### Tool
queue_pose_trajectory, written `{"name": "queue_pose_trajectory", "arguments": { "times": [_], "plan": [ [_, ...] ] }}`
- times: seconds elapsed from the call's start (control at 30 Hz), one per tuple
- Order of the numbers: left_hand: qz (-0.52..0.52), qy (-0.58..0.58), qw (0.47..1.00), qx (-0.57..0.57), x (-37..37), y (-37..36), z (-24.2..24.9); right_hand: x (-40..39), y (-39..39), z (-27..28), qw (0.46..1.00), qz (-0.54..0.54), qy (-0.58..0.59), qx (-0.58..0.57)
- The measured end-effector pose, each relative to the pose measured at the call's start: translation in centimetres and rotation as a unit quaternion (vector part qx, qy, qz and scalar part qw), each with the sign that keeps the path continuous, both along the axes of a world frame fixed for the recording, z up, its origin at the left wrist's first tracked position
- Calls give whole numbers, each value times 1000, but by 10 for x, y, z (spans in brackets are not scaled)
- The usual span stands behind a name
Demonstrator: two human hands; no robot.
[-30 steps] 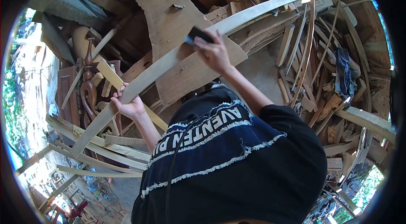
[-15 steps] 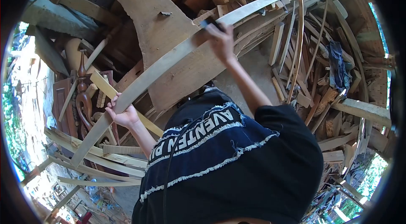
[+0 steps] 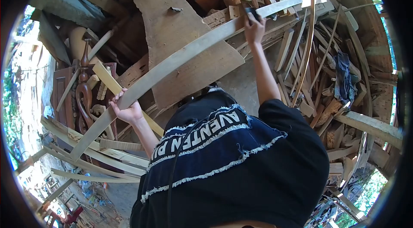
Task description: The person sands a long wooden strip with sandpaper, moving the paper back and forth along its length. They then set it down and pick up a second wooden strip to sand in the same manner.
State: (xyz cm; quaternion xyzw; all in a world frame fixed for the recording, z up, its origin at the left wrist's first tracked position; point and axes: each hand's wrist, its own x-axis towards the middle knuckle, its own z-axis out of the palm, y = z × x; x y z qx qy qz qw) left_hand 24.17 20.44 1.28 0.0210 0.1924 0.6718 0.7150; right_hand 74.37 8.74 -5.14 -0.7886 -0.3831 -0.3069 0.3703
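Note:
A long, pale, flat wooden strip (image 3: 189, 51) runs slantwise from the lower left to the upper right. My left hand (image 3: 128, 109) grips it toward its lower end, fingers wrapped around the edge. Near the upper right end, my right hand (image 3: 255, 31) is closed on a small dark block (image 3: 251, 12), pressed to the strip's face. What the block is made of I cannot make out. Under the strip lies a wide, rough-edged board (image 3: 172, 25). A yellowish wooden batten (image 3: 106, 78) passes beneath the strip beside my left hand.
Scrap wood (image 3: 320, 73) is heaped at the right, with a dark cloth (image 3: 343, 75) on it. Several thin curved strips (image 3: 107, 155) lie at the lower left. A carved dark-brown wooden piece (image 3: 83, 86) stands at the left. A thin upright lath (image 3: 309, 34) rises near the strip's far end.
My right hand has slid with the dark block along the strip toward its upper right end. My left hand keeps its grip, and the view has shifted slightly.

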Motion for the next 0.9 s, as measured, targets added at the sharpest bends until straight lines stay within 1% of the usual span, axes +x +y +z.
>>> {"name": "queue_pose_trajectory", "arguments": {
  "times": [0.03, 0.1, 0.17, 0.23, 0.27, 0.3, 0.37, 0.43, 0.5, 0.57, 0.6, 0.63, 0.67, 0.7, 0.73, 0.8, 0.83, 0.9],
  "plan": [
    [0, -3, 1000, 4, 1, 2, 2, -29, 6, 14, 996, 75, 55, 0],
    [4, -9, 1000, 5, 1, 1, 2, -84, 19, 20, 980, 189, 54, 29],
    [11, -3, 1000, 2, 3, -1, 2, -151, 18, 35, 957, 279, 84, 17],
    [6, -10, 1000, -3, 0, -3, -3, -184, 5, 39, 933, 341, 81, -81],
    [-2, -22, 1000, -5, -4, -3, -8, -178, 2, 29, 924, 361, 92, -91],
    [-7, -34, 999, -7, -6, -3, -12, -161, -1, 28, 922, 369, 66, -98],
    [-2, -32, 999, -19, -5, -5, -10, -113, -6, 28, 946, 301, 94, -82],
    [0, -30, 999, -20, -5, -4, -8, -50, -10, 15, 969, 205, 133, -46],
    [-4, -30, 1000, -9, -4, -2, -7, 9, -15, 2, 991, 86, 96, -40],
    [-6, -29, 1000, -1, 0, -2, 0, 27, -14, -7, 998, -24, 37, -51],
    [-4, -29, 1000, 2, 1, -1, 4, 24, -8, -15, 999, -19, 2, -43],
    [-2, -28, 1000, 6, 2, 1, 6, 2, -2, -4, 999, 19, 26, -17],
    [4, -28, 1000, 5, 3, 2, 7, -28, 3, 14, 996, 77, 47, -15],
    [4, -28, 1000, 12, 3, 4, 5, -61, 6, 21, 985, 147, 87, 17],
    [2, -27, 999, 17, 3, 4, 2, -86, 9, 22, 978, 204, 46, 13],
    [-3, -28, 999, 16, 1, 2, 0, -150, 4, 39, 952, 291, 89, -7],
    [-2, -30, 1000, 8, 0, 1, -1, -168, 0, 34, 947, 307, 63, -66],
    [-4, -34, 999, -4, -2, -1, -7, -167, -9, 38, 935, 333, 71, -101]
  ]
}}
